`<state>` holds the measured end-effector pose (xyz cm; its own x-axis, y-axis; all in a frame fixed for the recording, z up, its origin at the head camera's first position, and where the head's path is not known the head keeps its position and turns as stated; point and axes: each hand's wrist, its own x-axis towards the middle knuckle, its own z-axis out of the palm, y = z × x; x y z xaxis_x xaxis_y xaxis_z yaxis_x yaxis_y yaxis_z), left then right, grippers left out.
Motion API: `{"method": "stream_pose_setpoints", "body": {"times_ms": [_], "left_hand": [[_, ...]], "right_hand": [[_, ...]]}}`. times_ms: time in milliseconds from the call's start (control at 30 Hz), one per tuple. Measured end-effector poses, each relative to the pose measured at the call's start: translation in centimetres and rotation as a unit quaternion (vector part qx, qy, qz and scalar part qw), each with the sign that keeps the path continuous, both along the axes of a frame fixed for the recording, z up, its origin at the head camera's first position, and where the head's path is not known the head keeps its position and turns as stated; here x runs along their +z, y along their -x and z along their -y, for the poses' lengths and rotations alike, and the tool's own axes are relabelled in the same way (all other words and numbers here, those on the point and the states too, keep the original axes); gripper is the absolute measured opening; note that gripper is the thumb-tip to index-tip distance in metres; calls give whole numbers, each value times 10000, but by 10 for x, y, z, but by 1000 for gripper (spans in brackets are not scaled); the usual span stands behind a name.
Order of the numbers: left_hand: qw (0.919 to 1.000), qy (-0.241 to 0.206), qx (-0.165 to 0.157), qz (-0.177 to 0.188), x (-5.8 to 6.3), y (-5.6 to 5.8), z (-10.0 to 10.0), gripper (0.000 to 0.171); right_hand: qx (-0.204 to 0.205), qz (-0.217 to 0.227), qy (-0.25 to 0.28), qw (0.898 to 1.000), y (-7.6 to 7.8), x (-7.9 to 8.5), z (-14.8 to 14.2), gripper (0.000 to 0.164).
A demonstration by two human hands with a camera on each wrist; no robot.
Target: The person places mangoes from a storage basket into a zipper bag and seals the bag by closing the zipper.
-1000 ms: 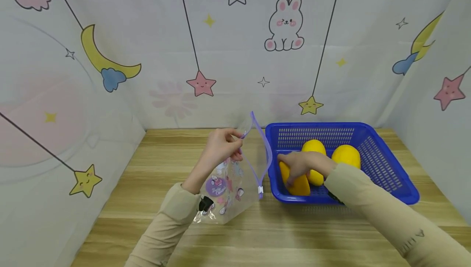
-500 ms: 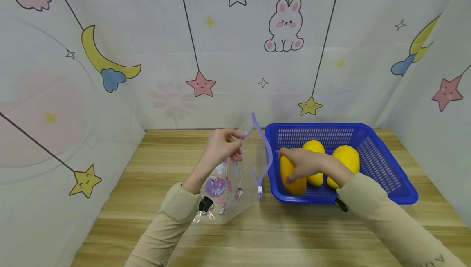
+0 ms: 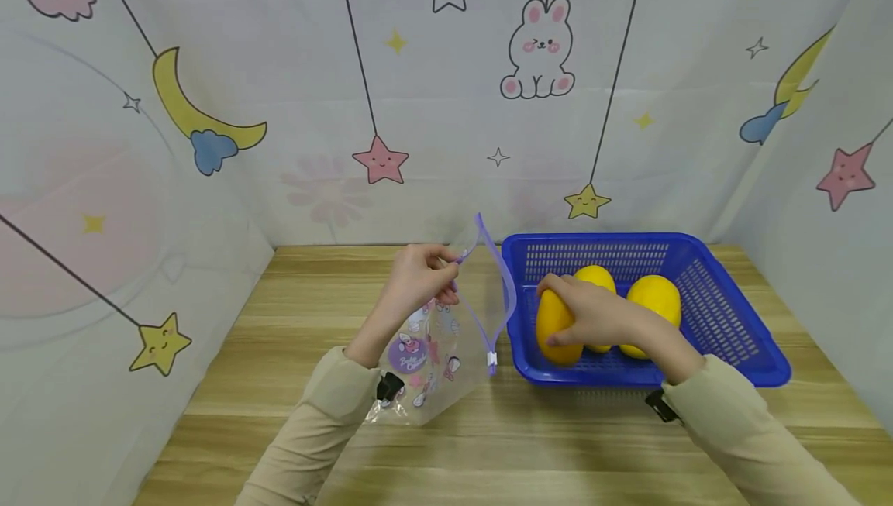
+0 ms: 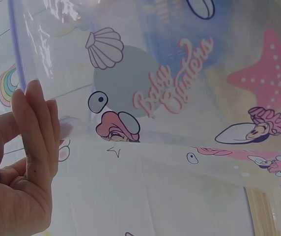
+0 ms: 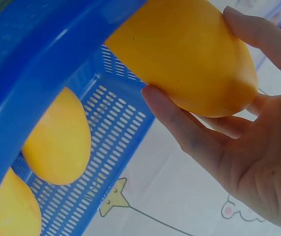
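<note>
My left hand (image 3: 418,280) pinches the purple zip edge of a clear slider bag (image 3: 446,363) printed with cartoon shells and starfish. The bag's mouth gapes toward the basket, and its white slider (image 3: 492,359) hangs at the lower corner. In the left wrist view the fingers (image 4: 40,132) hold the bag's edge, and its printed film (image 4: 130,88) fills much of the picture. At the basket's left end my right hand (image 3: 603,312) grips an orange-yellow mango (image 3: 554,328), held upright. The right wrist view shows thumb and fingers spread around this mango (image 5: 184,54).
The blue plastic basket (image 3: 607,238) with slotted walls stands right of the bag on a wood-grain table (image 3: 307,297). Inside it lie two yellow fruits, one behind the right hand (image 3: 594,277) and one farther right (image 3: 656,298). A white cartoon-printed cloth (image 3: 446,103) hangs behind and along both sides.
The right hand has gripped the mango, raised it slightly and tipped it more upright at the basket's left end. The right forearm has swung rightward. Left hand and bag stay in place.
</note>
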<state>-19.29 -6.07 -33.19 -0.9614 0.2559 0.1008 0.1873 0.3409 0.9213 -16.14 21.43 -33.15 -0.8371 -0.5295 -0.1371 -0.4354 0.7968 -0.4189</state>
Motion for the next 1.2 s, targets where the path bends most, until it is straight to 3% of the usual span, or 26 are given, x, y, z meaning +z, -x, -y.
{"method": "stream_pose_setpoints", "body": {"times_ms": [367,600,900,1200], "left_hand": [[10000,-4,13,41,2,1,-2,15],[9999,-42,39,141,1,1,-3,14],[9999,-36,55,131,1,-1,-3,14],[9999,-5,127,-12,-2,-1,-6,12]], "right_hand": [[-287,-178,257,9991,-10,7,-1,56],[-373,-205,579,9974,-17,20,1,61],[-246,-599,745,9951,-23,37,9,61],[-184,-706,883,9934,-26,52,16,61]]}}
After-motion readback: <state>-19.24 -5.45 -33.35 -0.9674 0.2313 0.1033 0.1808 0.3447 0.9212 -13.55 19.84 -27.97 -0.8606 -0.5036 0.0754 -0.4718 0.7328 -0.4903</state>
